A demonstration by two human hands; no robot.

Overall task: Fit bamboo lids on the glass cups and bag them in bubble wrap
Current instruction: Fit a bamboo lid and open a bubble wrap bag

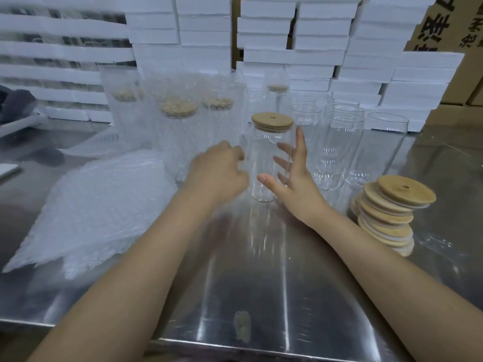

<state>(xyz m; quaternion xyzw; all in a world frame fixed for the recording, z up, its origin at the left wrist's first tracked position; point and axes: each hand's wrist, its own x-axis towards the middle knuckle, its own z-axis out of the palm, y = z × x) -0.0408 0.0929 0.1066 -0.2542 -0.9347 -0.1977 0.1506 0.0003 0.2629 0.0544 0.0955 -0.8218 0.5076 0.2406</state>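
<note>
Cup, glass, upright at centre of steel table, bamboo lid seated on rim. Left hand close at cup's left, fingers curled (contact with glass unclear, blurred). Right hand at cup's right, fingers spread wide, holding nothing. Spare lids, leaning stack, right. Bubble-wrap bags, left. Wrapped lidded cups behind; bare cups right rear.

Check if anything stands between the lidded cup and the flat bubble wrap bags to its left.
Only the left hand, beside the lidded cup. Nothing else lies on the table toward the bubble wrap bags; bagged cups stand farther back.
</note>
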